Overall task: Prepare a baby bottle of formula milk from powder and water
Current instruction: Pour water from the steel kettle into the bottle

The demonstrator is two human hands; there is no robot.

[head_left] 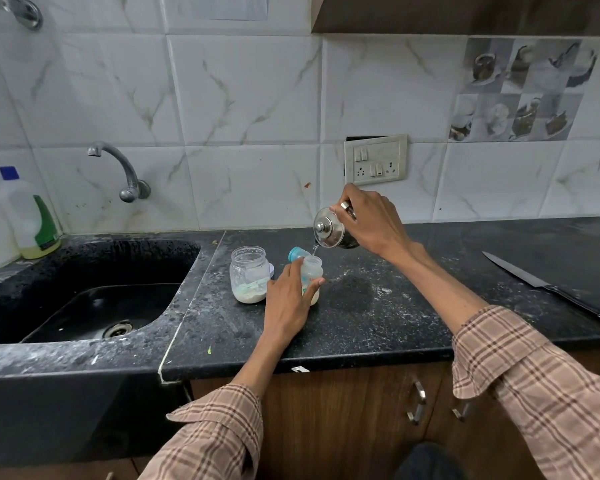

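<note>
An open clear baby bottle (311, 271) stands on the black counter (378, 306), with pale powder or milk at its bottom. My left hand (288, 299) grips it around the body. My right hand (371, 220) holds a small steel kettle (329, 228) by its handle, tilted left above the bottle. A thin stream of water runs from the spout into the bottle's mouth. Behind the bottle lies its teal cap (297, 253). To the left stands an open clear jar (249, 278) with white powder and a scoop inside.
A black sink (94, 306) with a wall tap (118, 168) lies to the left, a detergent bottle (32, 216) at its back corner. A long knife (548, 285) lies on the counter at right. A socket panel (376, 160) is on the tiled wall.
</note>
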